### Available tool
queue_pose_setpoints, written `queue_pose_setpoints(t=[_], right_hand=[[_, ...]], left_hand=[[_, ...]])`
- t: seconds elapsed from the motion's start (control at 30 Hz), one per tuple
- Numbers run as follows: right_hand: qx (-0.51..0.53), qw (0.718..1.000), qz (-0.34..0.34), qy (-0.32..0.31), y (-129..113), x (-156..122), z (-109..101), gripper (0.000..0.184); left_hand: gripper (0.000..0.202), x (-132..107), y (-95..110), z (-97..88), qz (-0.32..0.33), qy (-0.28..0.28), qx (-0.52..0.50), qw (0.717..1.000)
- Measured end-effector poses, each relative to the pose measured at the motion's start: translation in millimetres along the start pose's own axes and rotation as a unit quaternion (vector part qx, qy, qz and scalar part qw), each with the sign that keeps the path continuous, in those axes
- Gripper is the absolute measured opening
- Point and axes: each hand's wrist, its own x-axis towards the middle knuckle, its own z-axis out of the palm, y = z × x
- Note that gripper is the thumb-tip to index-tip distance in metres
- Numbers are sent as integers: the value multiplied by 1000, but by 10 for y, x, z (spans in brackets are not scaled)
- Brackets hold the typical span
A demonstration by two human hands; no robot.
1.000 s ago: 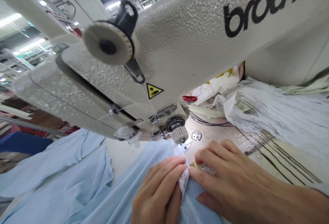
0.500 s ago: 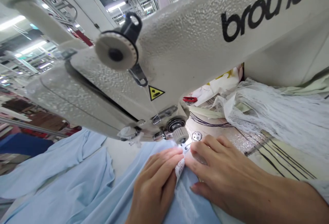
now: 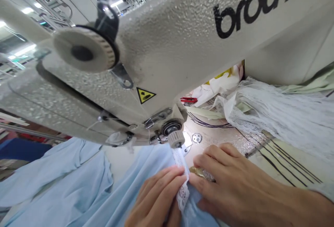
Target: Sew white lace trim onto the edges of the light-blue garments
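Light-blue cloth (image 3: pixel 125 188), running under the sewing machine (image 3: pixel 161 56): should be soft, light, prone to pucker; hold flat by its edge. Left hand (image 3: pixel 156 199) lies on it; can't confirm a pinch. Lace strip (image 3: pixel 183 196): likely flimsy, snaggy; guide by edges. Right hand (image 3: pixel 232 181) touches lace's right side, pinch unclear. Vs last frame: both hands farther back, more lace exposed.

White glow over lace (image 3: pixel 179 161) and needle plate (image 3: pixel 187 140), five o'clock; ceiling tubes (image 3: pixel 25 50) lit, ten; glints on machine arm (image 3: pixel 177 22), twelve; dial (image 3: pixel 81 52), ten, blurred; edges stretched.
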Motion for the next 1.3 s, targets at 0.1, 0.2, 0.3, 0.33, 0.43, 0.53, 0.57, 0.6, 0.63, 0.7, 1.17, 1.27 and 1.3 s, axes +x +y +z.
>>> queue_pose_setpoints(t=[0.1, 0.2, 0.3, 0.33, 0.43, 0.53, 0.57, 0.6, 0.63, 0.7, 1.17, 1.27, 1.3], right_hand=[[-13, 1000, -2, 6, -10, 2, -47, 15], [-17, 1000, 1, 6, -20, -14, -50, 13], [-5, 1000, 11, 13, -11, -9, 13, 11], [-2, 1000, 15, 19, -3, 6, 42, 11], [-5, 999, 31, 40, 28, 75, 117, 15], [15, 998, 50, 33, 48, 117, 128, 17], [28, 998, 52, 24, 50, 115, 114, 16], [40, 998, 50, 13, 49, 104, 92, 15], [49, 998, 46, 1, 46, 86, 65, 13], [52, 998, 28, -25, 38, 43, 6, 11], [3, 1000, -23, -17, 18, -17, -86, 15], [2, 1000, -23, -19, 13, -23, -61, 14], [2, 1000, -19, -19, 16, -19, -45, 13]], left_hand=[[34, 4, -6, 21, -1, 1, 8, 1000], [33, 14, 3, 17, -4, 6, 4, 1000], [32, 38, -3, 15, -6, 8, -1, 1000], [31, 54, -15, 19, -7, 13, -2, 1000], [27, 128, -76, 44, -25, 27, -5, 999], [24, 202, -138, 58, -41, 25, -14, 999], [23, 217, -148, 54, -41, 23, -18, 999], [22, 223, -151, 45, -37, 24, -21, 999], [22, 220, -145, 31, -34, 24, -21, 999], [22, 188, -115, -5, -21, 23, -6, 999], [34, 13, 57, 8, -13, 19, -7, 1000], [33, 16, 52, 15, -26, 14, -25, 999], [32, 22, 45, 17, -26, 10, -30, 999]])
